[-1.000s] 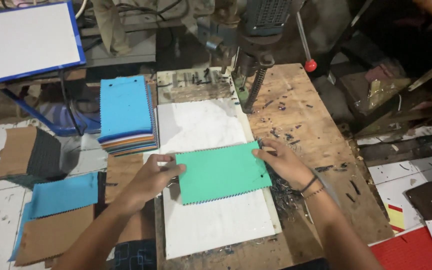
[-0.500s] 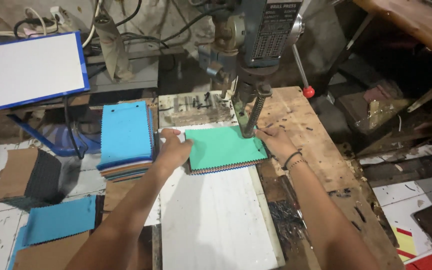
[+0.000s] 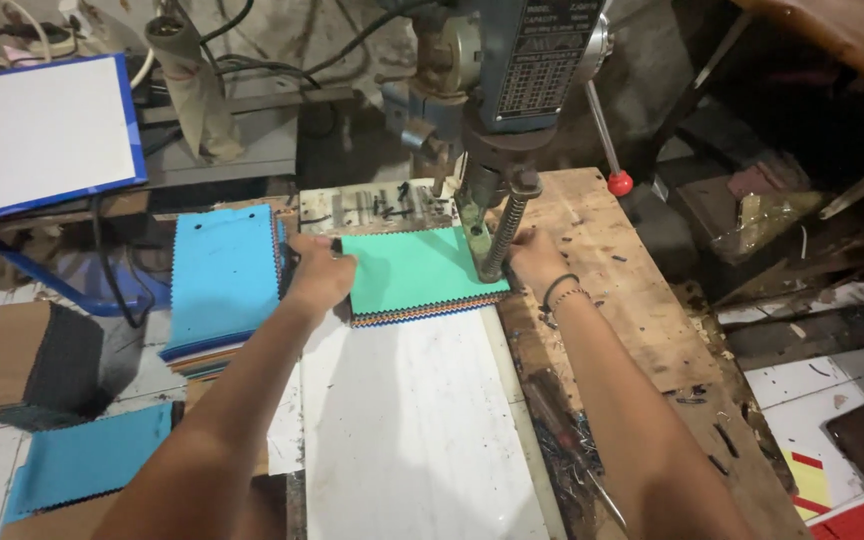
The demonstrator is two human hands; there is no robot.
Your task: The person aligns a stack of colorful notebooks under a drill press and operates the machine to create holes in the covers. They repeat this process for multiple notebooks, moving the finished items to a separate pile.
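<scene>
Green fabric swatch stack (image 3: 414,272), rectangular, zigzag-cut edges: lies flat on white board (image 3: 402,430) atop scarred wooden tabletop (image 3: 632,290), under drill press (image 3: 512,120). Left hand (image 3: 318,275) and right hand (image 3: 532,258) grip its opposite sides. Blue swatch pile (image 3: 222,275) alongside.

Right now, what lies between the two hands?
In the head view, the green-topped swatch stack spans from left hand to right hand, under the drill press.

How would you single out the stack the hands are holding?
Find the drill press at the wooden bench's far end. Under its spindle lies the green-topped swatch stack, between left hand and right hand. The neighbouring stack is blue-topped.
</scene>
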